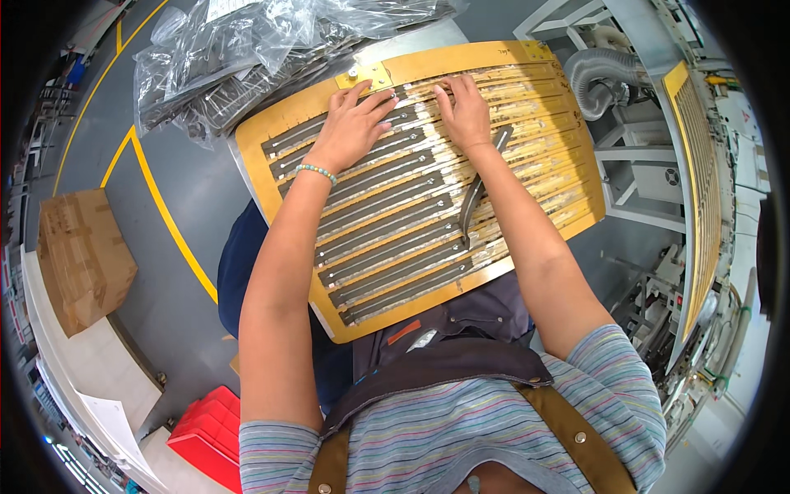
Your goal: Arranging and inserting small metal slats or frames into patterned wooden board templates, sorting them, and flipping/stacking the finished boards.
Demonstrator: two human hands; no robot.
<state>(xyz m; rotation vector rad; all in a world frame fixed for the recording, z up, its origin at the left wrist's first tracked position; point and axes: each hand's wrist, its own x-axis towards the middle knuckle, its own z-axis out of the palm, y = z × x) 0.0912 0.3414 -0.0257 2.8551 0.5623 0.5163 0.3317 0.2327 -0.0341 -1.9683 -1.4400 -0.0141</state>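
A yellow slotted board (576,165) lies tilted on my lap, with several long dark grey strips (387,230) lying in its grooves on the left half. My left hand (355,123) rests flat, fingers spread, on the strips near the board's top. My right hand (465,111) presses its fingertips on a strip at the board's upper middle. One loose dark strip (477,193) lies crosswise under my right forearm. The right half of the board shows bare pale grooves.
Clear plastic bags of dark strips (239,58) pile up beyond the board. A cardboard box (82,255) stands on a white shelf at left, red bins (210,432) below it. A machine with a second yellow board (699,189) and a grey hose (597,74) fills the right.
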